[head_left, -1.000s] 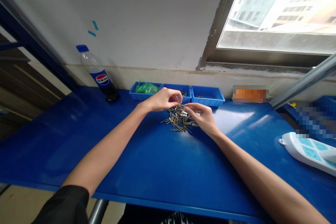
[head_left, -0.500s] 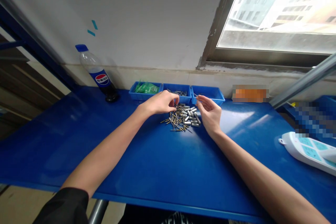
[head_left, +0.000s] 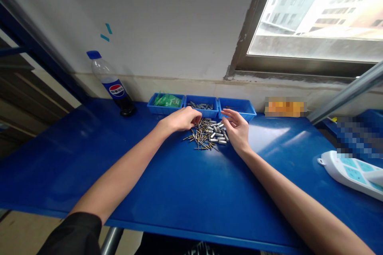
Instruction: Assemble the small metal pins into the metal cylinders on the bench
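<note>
Pins [head_left: 202, 137] beside metal pieces [head_left: 218, 130], left hand [head_left: 183, 119] at the pins, grip unclear, right hand [head_left: 238, 129] alongside, grip parted

the head-worn camera looks forward and down from above the near side of the blue counter [head_left: 191, 195], whose front edge crosses the bottom of the frame. from there the forearms [head_left: 125, 171] run in from the lower left and lower right, close to the lens, toward the left hand [head_left: 183, 120] and right hand [head_left: 238, 130], farther off around the middle. the view faces the wall [head_left: 167, 20] across the upper middle; the window [head_left: 314, 16] slants at upper right. dark clothing [head_left: 167, 245] shows at bottom centre.
</note>
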`<act>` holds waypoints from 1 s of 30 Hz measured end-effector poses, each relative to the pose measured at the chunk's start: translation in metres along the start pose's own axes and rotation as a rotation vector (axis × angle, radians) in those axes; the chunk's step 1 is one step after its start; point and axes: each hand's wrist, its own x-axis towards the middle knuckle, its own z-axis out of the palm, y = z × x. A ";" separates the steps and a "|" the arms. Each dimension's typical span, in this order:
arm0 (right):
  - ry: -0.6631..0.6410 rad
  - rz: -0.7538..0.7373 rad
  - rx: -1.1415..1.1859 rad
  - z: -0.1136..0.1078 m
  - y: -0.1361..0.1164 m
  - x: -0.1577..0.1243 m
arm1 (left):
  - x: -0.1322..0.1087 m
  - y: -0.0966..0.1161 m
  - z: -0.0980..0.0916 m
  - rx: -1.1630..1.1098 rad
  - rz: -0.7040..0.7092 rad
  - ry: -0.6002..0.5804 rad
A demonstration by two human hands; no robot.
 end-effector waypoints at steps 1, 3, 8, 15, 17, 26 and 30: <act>-0.005 0.007 0.002 0.000 0.000 0.000 | 0.000 0.000 -0.001 0.006 -0.004 0.011; -0.016 0.023 0.003 -0.001 -0.001 0.000 | -0.001 0.001 -0.004 0.009 -0.007 0.028; -0.033 0.043 0.007 -0.001 -0.002 0.000 | 0.001 -0.002 -0.003 0.007 0.023 0.014; -0.044 0.040 0.002 -0.001 -0.001 0.000 | 0.001 -0.009 -0.005 0.026 0.095 0.067; -0.053 0.037 0.008 -0.002 0.001 0.000 | 0.000 -0.009 -0.006 0.042 0.049 -0.001; -0.073 0.035 0.019 -0.002 0.003 0.002 | -0.003 -0.004 -0.006 0.025 -0.064 -0.117; -0.073 0.034 0.018 -0.002 0.002 0.001 | -0.004 -0.005 -0.011 0.016 -0.049 -0.058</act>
